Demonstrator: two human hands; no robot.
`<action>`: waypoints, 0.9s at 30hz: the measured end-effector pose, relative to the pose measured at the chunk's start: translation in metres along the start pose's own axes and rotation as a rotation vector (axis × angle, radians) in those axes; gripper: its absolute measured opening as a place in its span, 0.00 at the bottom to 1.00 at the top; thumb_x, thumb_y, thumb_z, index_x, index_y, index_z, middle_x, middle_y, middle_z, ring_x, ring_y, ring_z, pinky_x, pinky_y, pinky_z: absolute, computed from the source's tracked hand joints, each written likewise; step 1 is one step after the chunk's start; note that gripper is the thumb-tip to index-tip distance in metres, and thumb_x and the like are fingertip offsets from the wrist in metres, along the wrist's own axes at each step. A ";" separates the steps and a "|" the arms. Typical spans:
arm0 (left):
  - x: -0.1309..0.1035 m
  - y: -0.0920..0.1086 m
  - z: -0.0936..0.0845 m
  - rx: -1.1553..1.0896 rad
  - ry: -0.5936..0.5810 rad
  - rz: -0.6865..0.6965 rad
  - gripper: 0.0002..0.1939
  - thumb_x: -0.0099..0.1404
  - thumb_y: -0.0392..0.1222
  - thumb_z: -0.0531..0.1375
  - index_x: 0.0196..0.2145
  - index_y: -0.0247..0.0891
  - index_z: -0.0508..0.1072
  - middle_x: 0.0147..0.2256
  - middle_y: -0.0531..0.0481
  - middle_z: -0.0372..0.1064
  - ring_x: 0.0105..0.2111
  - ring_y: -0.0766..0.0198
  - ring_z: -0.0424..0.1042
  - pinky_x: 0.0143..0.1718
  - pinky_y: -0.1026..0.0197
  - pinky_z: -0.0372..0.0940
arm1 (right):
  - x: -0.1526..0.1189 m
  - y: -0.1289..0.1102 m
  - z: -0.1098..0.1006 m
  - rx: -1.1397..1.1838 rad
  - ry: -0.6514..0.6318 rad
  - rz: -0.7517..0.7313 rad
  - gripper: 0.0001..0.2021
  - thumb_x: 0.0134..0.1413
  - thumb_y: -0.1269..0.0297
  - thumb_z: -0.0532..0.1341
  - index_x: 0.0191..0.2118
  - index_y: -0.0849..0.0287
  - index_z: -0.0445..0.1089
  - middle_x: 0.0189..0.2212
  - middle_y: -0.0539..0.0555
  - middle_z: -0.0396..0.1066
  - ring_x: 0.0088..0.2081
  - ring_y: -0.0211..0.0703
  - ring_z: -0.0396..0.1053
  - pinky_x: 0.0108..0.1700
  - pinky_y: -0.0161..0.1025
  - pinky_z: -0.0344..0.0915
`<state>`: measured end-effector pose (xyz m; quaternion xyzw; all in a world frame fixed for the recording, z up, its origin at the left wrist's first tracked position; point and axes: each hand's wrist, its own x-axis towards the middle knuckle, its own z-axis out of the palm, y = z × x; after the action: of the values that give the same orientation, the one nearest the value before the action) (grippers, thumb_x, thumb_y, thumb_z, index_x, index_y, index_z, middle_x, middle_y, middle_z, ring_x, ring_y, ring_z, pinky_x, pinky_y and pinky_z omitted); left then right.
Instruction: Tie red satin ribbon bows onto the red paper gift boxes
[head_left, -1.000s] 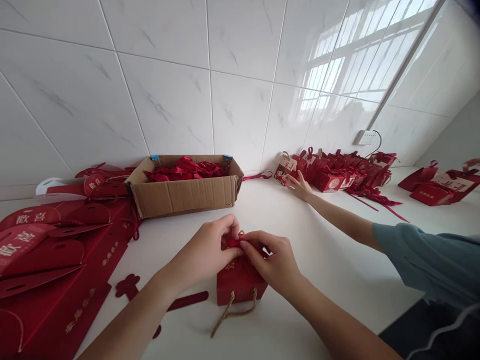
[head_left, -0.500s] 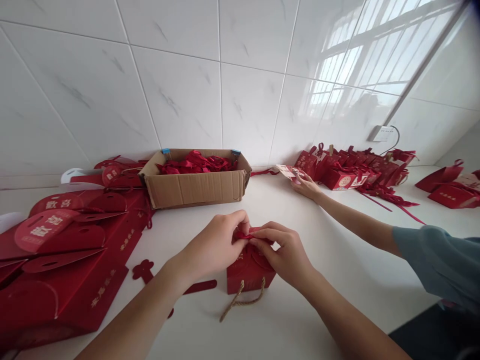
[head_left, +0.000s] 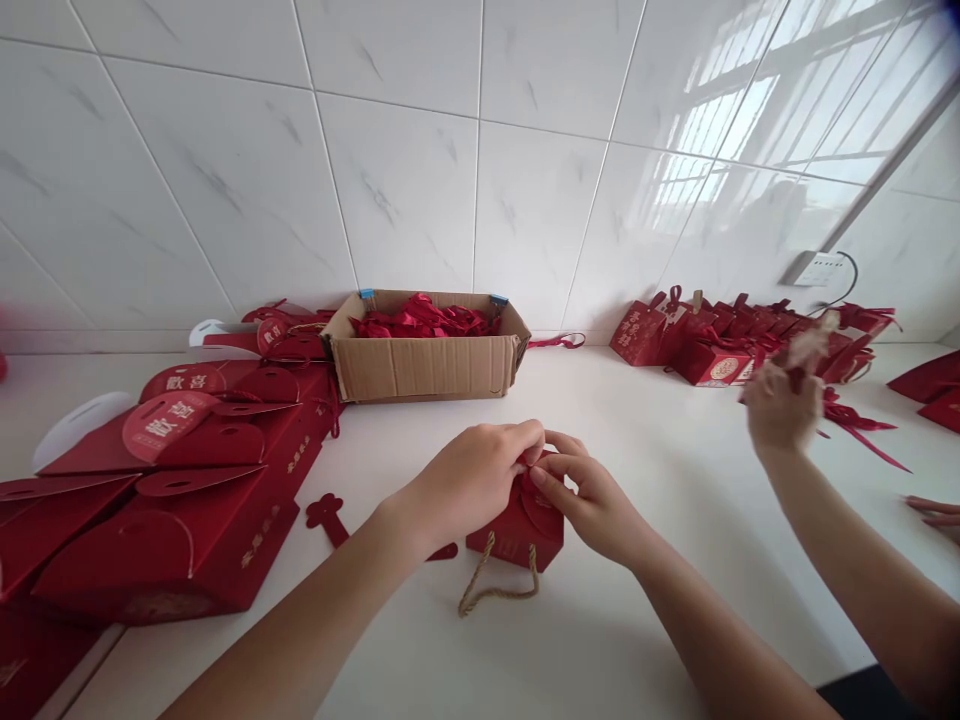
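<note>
A small red gift box [head_left: 517,540] stands on the white counter before me, its twisted rope handle [head_left: 499,593] hanging down the near side. Both my hands meet at the top of this box. My left hand [head_left: 484,470] is closed in a pinch on a red ribbon [head_left: 529,462], its fingertips partly hidden. From the other side my right hand [head_left: 596,495] pinches the same ribbon, thumb resting over the box's top flap. Left of the box lies a flat red strip with a flower-shaped end [head_left: 325,512], partly covered by my left forearm.
Larger red boxes [head_left: 262,535] crowd the left side. A cardboard carton [head_left: 424,368] of red ribbons [head_left: 427,318] stands by the tiled wall. Small finished-looking red boxes [head_left: 709,365] line the back right, where a co-worker's blurred hand [head_left: 784,405] is raised. A power strip [head_left: 814,268] is on the wall.
The view has turned somewhat left. My hands stay at the box top, fingers shifted closer together around the ribbon. The co-worker's hand has moved right, away from the carton, with something blurred in it.
</note>
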<state>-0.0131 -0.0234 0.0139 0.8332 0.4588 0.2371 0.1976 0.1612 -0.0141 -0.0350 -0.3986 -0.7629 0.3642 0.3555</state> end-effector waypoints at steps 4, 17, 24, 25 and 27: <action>0.005 -0.004 0.003 -0.089 0.085 0.011 0.07 0.62 0.31 0.49 0.29 0.42 0.60 0.27 0.57 0.64 0.26 0.68 0.63 0.25 0.66 0.57 | 0.003 0.003 0.003 0.301 0.006 0.054 0.15 0.60 0.56 0.55 0.30 0.56 0.74 0.56 0.55 0.61 0.54 0.53 0.62 0.46 0.46 0.65; 0.000 -0.008 -0.012 -0.220 -0.041 -0.251 0.09 0.61 0.46 0.57 0.28 0.41 0.72 0.33 0.53 0.75 0.31 0.62 0.73 0.32 0.62 0.66 | 0.003 0.001 0.005 0.438 0.041 0.134 0.14 0.56 0.52 0.59 0.35 0.54 0.78 0.54 0.56 0.64 0.53 0.51 0.65 0.49 0.43 0.65; 0.003 -0.011 -0.012 -0.258 -0.053 -0.267 0.08 0.58 0.44 0.56 0.27 0.39 0.70 0.29 0.51 0.74 0.29 0.62 0.72 0.28 0.62 0.64 | 0.001 -0.002 -0.006 -0.069 0.169 0.045 0.11 0.57 0.54 0.57 0.37 0.53 0.73 0.35 0.52 0.76 0.40 0.47 0.71 0.47 0.47 0.64; 0.003 -0.012 -0.013 -0.263 -0.067 -0.268 0.07 0.58 0.44 0.56 0.27 0.38 0.70 0.28 0.51 0.73 0.28 0.62 0.72 0.28 0.62 0.64 | 0.000 -0.003 -0.008 -0.129 0.176 0.026 0.10 0.57 0.56 0.58 0.39 0.53 0.71 0.33 0.51 0.75 0.37 0.45 0.71 0.46 0.47 0.64; 0.003 -0.012 -0.013 -0.277 -0.096 -0.269 0.07 0.57 0.43 0.57 0.28 0.38 0.70 0.28 0.51 0.73 0.28 0.62 0.71 0.28 0.62 0.64 | -0.001 -0.005 -0.011 -0.195 0.161 -0.005 0.09 0.56 0.59 0.58 0.41 0.53 0.69 0.31 0.50 0.74 0.34 0.43 0.70 0.43 0.45 0.65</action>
<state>-0.0277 -0.0135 0.0185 0.7397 0.5191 0.2292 0.3618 0.1695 -0.0140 -0.0257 -0.4573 -0.7646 0.2542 0.3764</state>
